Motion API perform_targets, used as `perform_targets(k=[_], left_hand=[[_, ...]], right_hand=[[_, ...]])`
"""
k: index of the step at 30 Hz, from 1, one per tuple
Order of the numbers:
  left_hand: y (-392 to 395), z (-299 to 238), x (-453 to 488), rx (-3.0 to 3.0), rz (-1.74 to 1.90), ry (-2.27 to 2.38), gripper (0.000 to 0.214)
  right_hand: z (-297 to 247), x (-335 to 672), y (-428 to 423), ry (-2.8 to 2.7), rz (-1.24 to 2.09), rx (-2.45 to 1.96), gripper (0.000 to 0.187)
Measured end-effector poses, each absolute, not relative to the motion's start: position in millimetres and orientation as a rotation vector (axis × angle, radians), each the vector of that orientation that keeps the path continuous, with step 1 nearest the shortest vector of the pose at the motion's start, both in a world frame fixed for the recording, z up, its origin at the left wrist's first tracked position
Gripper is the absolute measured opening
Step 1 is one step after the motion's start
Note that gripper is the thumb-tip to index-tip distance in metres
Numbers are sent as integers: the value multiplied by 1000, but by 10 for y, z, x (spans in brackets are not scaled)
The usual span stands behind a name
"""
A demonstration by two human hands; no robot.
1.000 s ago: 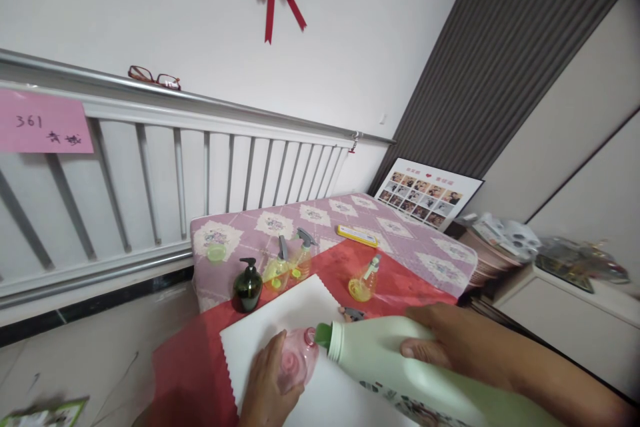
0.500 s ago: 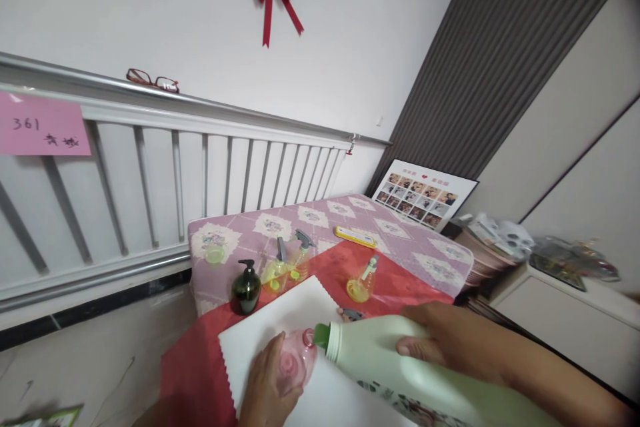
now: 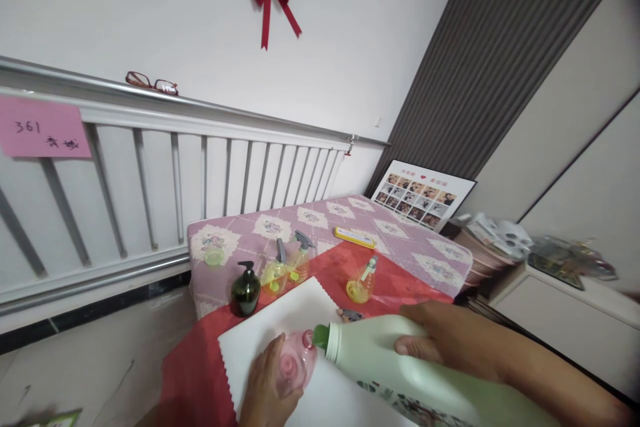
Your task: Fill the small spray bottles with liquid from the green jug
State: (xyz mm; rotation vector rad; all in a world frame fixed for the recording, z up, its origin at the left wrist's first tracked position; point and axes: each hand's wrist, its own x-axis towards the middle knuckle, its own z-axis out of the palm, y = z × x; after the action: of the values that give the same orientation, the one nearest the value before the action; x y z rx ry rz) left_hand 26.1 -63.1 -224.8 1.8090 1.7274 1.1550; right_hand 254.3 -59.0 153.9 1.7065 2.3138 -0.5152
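My right hand (image 3: pixel 450 337) grips a large pale green jug (image 3: pixel 395 367) tilted to the left, its green spout (image 3: pixel 320 335) touching the mouth of a small pink bottle (image 3: pixel 295 363). My left hand (image 3: pixel 267 387) is wrapped round that pink bottle, which rests on a white sheet (image 3: pixel 280 327) laid over a red cloth (image 3: pixel 193 373).
A dark green pump bottle (image 3: pixel 245 290), two yellow spray bottles (image 3: pixel 287 263) and another yellow bottle (image 3: pixel 363 280) stand on the table beyond. A yellow flat case (image 3: pixel 356 237) lies on the pink patterned cloth (image 3: pixel 400 233). White railing (image 3: pixel 150 180) behind; cluttered cabinet (image 3: pixel 550 280) at right.
The view has drifted slightly; both hands and the two bottles keep the same pose, spout to mouth.
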Motion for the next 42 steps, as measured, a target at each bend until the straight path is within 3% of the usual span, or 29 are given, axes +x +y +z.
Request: perform_targets(k=[42], left_hand=[[-650,-2210,242,1804,1165,1686,78]], right_hand=[[1496,2586,-573,2313,-451,1679,41]])
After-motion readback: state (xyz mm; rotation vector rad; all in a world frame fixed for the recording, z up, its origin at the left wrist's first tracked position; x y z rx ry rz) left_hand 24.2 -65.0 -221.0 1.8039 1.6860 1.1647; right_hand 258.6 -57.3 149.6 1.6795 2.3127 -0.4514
